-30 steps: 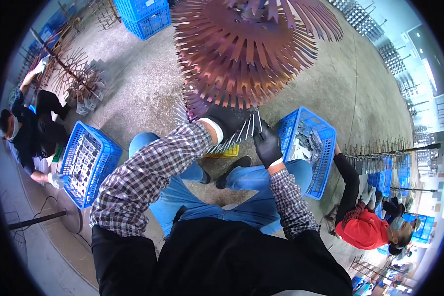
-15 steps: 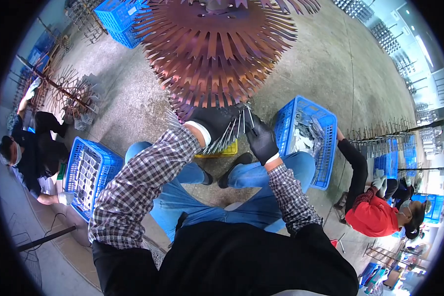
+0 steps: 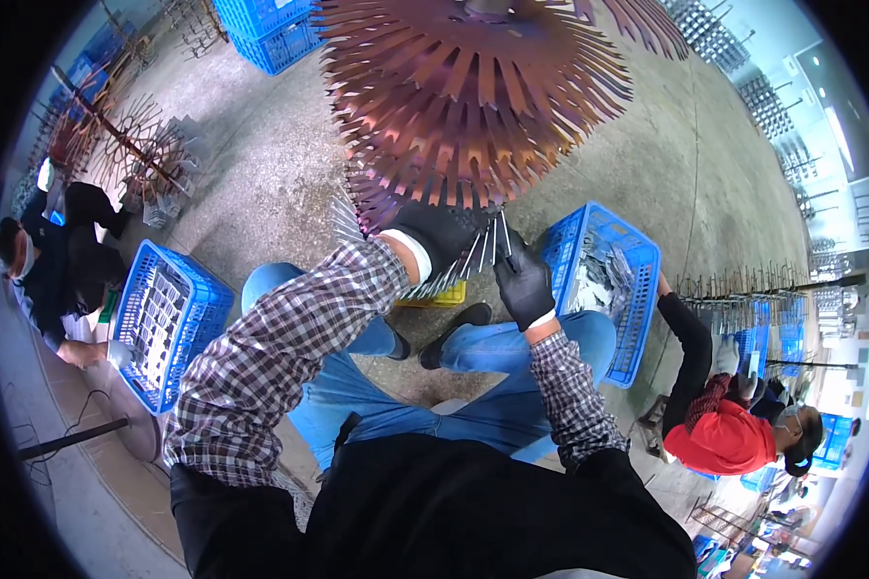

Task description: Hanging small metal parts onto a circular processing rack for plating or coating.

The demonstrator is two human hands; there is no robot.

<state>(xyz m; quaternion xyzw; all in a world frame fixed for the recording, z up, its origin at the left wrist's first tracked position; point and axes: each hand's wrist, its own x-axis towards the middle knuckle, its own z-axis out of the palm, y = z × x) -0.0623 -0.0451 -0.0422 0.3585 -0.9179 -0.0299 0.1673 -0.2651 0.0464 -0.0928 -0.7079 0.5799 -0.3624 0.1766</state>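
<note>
Copper-brown rack: shown further right than half a second ago; whether the rack or the head moved, I cannot tell.
Strips: thin and silvery, fanned below the rack's lowest visible tier, between the two gloves; their row looks much the same as before, so the work seems to be at the same spot with no clear gain.
Left hand: black-gloved, still under the tiers, fingers hidden; its grasp I cannot tell.
Right hand: black-gloved, still beside the strips, fingers bent toward the end one; pinching or merely touching, I cannot tell.
Right basket: blue, beside the right knee, grey pieces heaped inside.
Left basket: blue, pale pieces in rows; a co-worker's gloved hand is at its outer edge.
Yellow tub: low, beneath the strips, partly hidden.
Floor: speckled grey, worn, with joint lines.
Room: a red-clad co-worker on the right, loaded stands beyond.
</note>
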